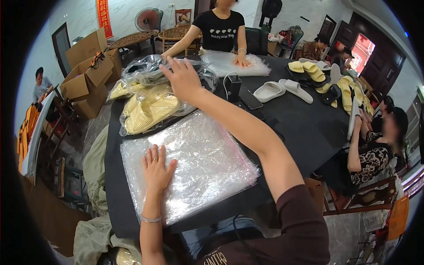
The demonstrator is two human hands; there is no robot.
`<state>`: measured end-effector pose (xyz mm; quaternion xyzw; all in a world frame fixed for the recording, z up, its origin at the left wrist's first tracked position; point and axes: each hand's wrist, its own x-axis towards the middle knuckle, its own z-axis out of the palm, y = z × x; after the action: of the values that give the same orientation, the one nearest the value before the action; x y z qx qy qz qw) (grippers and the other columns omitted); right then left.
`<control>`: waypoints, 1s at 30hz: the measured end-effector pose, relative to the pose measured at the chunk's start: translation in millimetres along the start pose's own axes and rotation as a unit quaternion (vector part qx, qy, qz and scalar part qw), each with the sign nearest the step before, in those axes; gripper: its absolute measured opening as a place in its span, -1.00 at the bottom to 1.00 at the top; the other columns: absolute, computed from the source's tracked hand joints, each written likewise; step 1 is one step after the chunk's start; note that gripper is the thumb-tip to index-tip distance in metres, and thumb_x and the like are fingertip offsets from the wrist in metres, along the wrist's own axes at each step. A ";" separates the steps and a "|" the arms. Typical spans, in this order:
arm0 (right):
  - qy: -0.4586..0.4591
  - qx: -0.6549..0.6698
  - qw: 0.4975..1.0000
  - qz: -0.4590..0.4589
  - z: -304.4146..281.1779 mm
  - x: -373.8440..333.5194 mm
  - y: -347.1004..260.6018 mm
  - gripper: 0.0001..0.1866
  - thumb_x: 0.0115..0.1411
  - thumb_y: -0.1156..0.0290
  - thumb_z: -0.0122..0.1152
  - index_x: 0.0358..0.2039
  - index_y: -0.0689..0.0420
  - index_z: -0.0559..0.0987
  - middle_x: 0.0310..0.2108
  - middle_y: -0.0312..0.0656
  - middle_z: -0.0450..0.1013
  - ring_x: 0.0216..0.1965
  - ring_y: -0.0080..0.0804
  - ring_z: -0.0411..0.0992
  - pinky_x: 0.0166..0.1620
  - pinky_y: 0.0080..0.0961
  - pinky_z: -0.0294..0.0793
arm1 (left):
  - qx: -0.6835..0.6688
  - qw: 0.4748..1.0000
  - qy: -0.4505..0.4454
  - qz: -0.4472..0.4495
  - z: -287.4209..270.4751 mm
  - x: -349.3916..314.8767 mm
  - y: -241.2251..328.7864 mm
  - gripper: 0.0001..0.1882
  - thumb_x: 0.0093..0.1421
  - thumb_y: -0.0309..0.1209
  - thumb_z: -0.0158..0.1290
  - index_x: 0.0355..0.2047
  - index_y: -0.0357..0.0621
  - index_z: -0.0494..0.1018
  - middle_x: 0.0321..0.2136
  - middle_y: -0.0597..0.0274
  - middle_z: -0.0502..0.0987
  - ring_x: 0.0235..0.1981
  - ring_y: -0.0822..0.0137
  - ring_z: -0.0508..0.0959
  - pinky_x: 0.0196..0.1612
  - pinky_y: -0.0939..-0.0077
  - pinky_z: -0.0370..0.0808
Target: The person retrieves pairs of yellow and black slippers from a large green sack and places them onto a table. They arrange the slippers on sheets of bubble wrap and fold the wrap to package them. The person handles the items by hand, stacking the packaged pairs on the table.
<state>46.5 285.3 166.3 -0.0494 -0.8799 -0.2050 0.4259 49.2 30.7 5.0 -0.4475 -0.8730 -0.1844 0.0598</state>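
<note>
A: Layout?
B: Black table [304,128], clear bag stack [207,163] nearside, bagged yellow slippers [152,110] beyond.
A: Hands?
B: Right hand [184,81] open over slippers, contact unclear; left hand [158,173] flat on stack.
A: Step?
B: Likely between pairs; next needs one bag peeled.

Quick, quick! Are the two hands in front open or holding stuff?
Left hand: open, flat on the clear plastic bags.
Right hand: open, by the bagged slippers; can't tell if touching.

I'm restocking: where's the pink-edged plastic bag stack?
Head view, left of centre: the stack lies on the table, under the wearer's left hand, beside the bagged yellow slippers.
</note>
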 end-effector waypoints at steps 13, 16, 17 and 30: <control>-0.185 -0.045 0.976 0.106 87.8 12.2 1.0 -0.79 0.06 0.21 0.13 -0.26 -0.14 0.57 -0.16 -0.21 0.39 -0.04 -0.20 0.29 -0.07 -0.24 0.29 | -0.008 1.000 -0.003 -0.014 1.5 -4.1 -9.9 -0.26 0.17 0.14 -0.19 0.24 -0.03 0.12 0.26 -0.02 0.05 0.31 0.01 -0.05 0.30 0.10 -0.24; -0.170 -0.063 0.974 0.133 96.2 1.3 10.9 -0.82 0.13 0.27 0.03 -0.28 -0.16 0.58 -0.22 -0.17 0.45 -0.09 -0.13 0.35 -0.13 -0.20 0.38 | -0.007 1.000 -0.005 -0.010 2.1 -3.0 -9.0 -0.26 0.18 0.14 -0.20 0.24 -0.03 0.11 0.27 -0.02 0.04 0.31 0.01 -0.06 0.30 0.11 -0.22; -0.157 -0.021 0.975 0.154 96.0 -2.6 14.5 -0.81 0.15 0.32 -0.03 -0.28 -0.13 0.57 -0.22 -0.15 0.45 -0.12 -0.12 0.39 -0.15 -0.18 0.41 | -0.009 1.000 -0.008 -0.011 2.4 -3.2 -9.0 -0.27 0.19 0.14 -0.20 0.25 -0.03 0.10 0.27 -0.02 0.02 0.31 0.00 -0.07 0.30 0.10 -0.21; 0.094 0.261 0.897 0.344 -34.4 37.7 92.3 -0.67 0.29 0.24 -0.12 -0.23 0.22 0.53 -0.38 -0.13 0.55 -0.28 -0.35 0.51 -0.20 -0.45 0.40 | -0.069 0.997 0.032 -0.019 -1.0 -1.3 -11.8 -0.27 0.21 0.08 -0.16 0.24 -0.15 0.08 0.24 -0.08 0.07 0.30 0.03 -0.03 0.30 0.16 -0.14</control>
<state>71.9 352.2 243.8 -0.2166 -0.7855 0.1875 0.5485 40.4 23.0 2.4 -0.4277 -0.8644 -0.2590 0.0533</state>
